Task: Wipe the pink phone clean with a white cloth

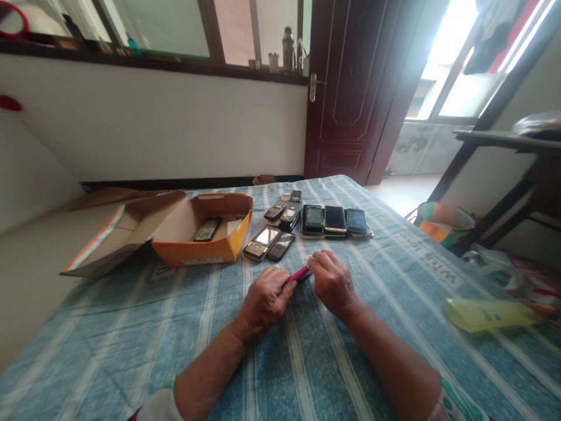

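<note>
My left hand (264,302) and my right hand (332,282) both grip a thin pink-edged phone (297,275), held on edge just above the striped blue cloth (315,362). The left fingers curl round its near end, the right fingers pinch its far end. Just beyond the hands lie two candybar phones (268,243) side by side. Farther back stand a cluster of small keypad phones (284,211) and a row of three dark touchscreen phones (335,220).
An open orange cardboard box (228,242) at the left holds one dark phone (207,228); its lid flap (118,234) lies spread leftward. A yellow-green plastic object (486,314) lies at the right edge. A dark door (350,88) and a dark table frame (508,193) stand behind.
</note>
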`<state>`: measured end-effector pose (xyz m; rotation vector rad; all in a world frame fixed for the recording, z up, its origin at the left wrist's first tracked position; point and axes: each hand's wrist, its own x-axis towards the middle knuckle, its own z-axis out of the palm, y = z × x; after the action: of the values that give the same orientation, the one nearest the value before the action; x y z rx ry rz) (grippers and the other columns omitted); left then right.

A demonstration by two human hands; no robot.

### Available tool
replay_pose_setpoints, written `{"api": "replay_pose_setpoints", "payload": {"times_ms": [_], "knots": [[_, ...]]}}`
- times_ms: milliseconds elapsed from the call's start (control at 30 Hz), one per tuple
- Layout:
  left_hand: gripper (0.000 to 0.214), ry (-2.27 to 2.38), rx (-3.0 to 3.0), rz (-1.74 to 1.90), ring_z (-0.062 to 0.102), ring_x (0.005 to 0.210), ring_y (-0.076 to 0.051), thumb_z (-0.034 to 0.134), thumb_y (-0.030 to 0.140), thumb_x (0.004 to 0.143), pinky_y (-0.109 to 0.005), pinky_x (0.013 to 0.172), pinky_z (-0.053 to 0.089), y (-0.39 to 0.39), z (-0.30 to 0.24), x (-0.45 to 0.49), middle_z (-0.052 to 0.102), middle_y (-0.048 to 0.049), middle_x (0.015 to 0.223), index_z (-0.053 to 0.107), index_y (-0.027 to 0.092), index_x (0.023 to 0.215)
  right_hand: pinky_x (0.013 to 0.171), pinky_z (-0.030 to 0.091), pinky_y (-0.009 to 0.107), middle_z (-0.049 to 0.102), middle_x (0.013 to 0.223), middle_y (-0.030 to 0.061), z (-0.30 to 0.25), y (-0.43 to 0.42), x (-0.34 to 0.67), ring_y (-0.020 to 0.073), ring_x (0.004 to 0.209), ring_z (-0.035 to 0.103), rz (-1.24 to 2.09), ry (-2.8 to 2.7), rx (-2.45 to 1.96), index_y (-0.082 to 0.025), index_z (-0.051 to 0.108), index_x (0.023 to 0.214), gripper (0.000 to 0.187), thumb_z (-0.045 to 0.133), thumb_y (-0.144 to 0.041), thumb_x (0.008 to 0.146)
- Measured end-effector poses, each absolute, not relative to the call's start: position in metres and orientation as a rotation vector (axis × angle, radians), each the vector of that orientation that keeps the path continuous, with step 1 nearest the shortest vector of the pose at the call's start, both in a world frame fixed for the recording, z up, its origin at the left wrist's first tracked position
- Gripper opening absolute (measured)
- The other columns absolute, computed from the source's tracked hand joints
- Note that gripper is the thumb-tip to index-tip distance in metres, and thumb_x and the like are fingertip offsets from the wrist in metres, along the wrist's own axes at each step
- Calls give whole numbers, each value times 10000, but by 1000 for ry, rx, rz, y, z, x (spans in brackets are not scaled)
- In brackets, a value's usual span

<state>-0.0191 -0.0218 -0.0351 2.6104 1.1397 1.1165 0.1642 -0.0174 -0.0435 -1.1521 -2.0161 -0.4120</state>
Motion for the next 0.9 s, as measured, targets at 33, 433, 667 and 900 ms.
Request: {"api": "replay_pose_setpoints", "payload": {"times_ms": [33, 433, 667, 900], "knots": [[192, 1135, 2598, 1119, 628, 801, -198, 503, 247, 923, -329, 749, 534, -22, -36, -19, 701, -76, 852, 669, 157, 885, 751, 419, 299, 568, 793, 64, -43, -19, 163, 202, 853, 495, -411, -2026, -1141, -181, 616, 742, 281, 423, -87, 924], [141, 1133, 2443, 1128, 643, 813, -189, 545, 249, 902, -319, 765, 534, -24, -37, -18, 708, -59, 859, 663, 176, 875, 756, 412, 300, 559, 784, 56, -40, -33, 148, 193, 820, 488, -369, -2123, -1048, -176, 608, 755, 278, 416, -121, 949], [104, 1139, 2416, 1122, 636, 815, -190, 594, 232, 863, -327, 769, 534, -27, -36, -16, 706, -56, 871, 673, 174, 896, 736, 420, 285, 570, 764, 52, -44, -21, 164, 185, 804, 506, -340, -1995, -1152, -180, 605, 697, 278, 446, -55, 889], [82, 1158, 2418, 1075, 632, 806, -190, 603, 224, 844, -327, 766, 532, -28, -34, -15, 701, -52, 853, 662, 174, 871, 733, 444, 267, 611, 794, 50, -50, -17, 169, 170, 808, 532, -221, -1888, -1097, -190, 653, 744, 304, 418, -34, 859]]}}
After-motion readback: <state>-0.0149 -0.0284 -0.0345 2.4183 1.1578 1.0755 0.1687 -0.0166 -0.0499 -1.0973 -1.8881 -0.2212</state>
